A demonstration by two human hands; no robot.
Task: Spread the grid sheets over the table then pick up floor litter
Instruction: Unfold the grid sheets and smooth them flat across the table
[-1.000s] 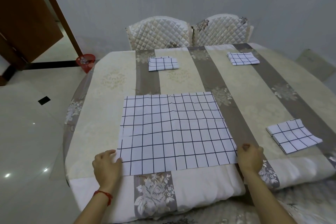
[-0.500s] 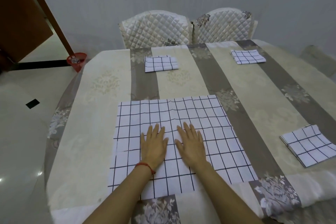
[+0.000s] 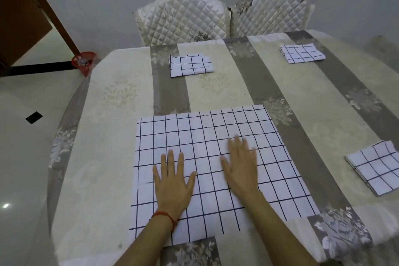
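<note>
both hands lay flat, fingers straight, on a large white sheet printed with a black grid [image 3: 205,170], spread open at the near edge of the tabletop [image 3: 103,127], which wore a cream and grey-brown striped floral cloth. the left hand [image 3: 173,181], a red cord at its wrist, pressed the sheet left of centre; the right hand [image 3: 239,166], blurred, pressed just beside it, gripping nothing. three more grid sheets remained folded into small squares: one at the far middle [image 3: 191,66], one at the far right [image 3: 302,53], one at the right edge [image 3: 375,166], all well apart. the spread sheet showed faint fold creases and lay limp, suggesting a thin, light, soft material that would likely slide on the smooth cloth and wrinkle if pushed hard. a folded sheet seemed best pinched by a loose corner or top layer and shaken open, then smoothed outward from the centre. two quilted white chairs [image 3: 183,19] stood behind, a small red bin [image 3: 83,63] on the floor.
</note>
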